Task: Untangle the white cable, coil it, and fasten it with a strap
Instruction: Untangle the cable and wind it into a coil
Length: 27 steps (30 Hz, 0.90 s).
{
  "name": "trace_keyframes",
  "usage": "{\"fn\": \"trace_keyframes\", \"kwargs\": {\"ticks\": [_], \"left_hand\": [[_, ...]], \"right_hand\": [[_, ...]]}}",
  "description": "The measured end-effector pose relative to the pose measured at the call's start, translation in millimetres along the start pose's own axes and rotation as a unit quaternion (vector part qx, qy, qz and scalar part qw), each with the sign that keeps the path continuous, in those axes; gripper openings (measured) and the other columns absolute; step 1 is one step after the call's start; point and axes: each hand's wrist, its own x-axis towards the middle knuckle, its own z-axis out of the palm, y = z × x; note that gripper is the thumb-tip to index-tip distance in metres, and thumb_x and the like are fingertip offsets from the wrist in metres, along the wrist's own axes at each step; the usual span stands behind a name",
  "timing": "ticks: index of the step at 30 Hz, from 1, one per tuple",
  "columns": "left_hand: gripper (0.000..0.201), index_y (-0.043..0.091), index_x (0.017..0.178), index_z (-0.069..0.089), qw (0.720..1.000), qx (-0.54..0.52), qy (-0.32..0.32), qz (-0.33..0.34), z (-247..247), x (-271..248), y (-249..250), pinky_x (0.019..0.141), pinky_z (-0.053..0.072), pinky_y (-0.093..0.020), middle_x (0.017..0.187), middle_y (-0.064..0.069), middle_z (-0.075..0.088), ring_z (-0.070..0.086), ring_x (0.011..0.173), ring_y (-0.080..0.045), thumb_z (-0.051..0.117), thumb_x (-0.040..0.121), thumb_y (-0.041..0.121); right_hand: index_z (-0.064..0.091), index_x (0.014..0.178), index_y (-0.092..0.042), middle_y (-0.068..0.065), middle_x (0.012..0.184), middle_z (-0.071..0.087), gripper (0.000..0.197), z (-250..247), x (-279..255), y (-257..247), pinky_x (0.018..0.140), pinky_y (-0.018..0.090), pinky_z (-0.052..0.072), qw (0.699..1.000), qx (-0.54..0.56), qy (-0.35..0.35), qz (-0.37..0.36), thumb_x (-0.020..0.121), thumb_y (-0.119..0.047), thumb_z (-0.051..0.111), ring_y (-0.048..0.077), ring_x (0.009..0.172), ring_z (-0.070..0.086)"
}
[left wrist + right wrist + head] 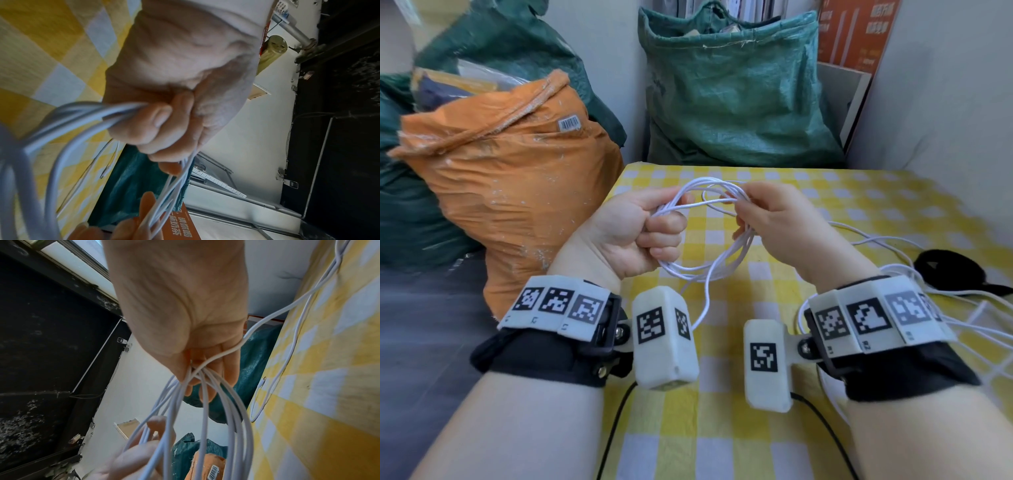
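Observation:
A thin white cable (709,253) hangs in several loose loops between my two hands, above the yellow checked table (825,192). My left hand (654,222) is curled in a fist around one side of the loops, and its wrist view shows the strands (115,113) running through the closed fingers. On the other side my right hand (753,212) pinches the loops, with the strands (197,374) gathered at its fingertips. The rest of the cable (969,318) trails loose to the right across the table. A black strap (952,270) lies at the table's right edge.
An orange sack (510,178) stands left of the table and a green sack (736,96) behind it, with more green bags (400,192) at far left. A wall (945,102) bounds the right side. Black wires (616,421) run from the wrist cameras over the near table.

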Motion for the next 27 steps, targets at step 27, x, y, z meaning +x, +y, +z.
{"fn": "trace_keyframes", "kwargs": {"ticks": [27], "left_hand": [[0.037, 0.01, 0.078, 0.06, 0.997, 0.071, -0.018, 0.004, -9.8, -2.5, -1.8, 0.041, 0.031, -0.02, 0.04, 0.007, 0.025, 0.021, 0.032, -0.006, 0.036, 0.096, 0.031]], "right_hand": [[0.06, 0.082, -0.022, -0.003, 0.068, 0.065, 0.023, -18.3, -4.7, 5.4, 0.047, 0.023, 0.043, 0.998, -0.032, 0.037, 0.047, 0.073, -0.01, 0.077, 0.01, 0.05, 0.056]]}}
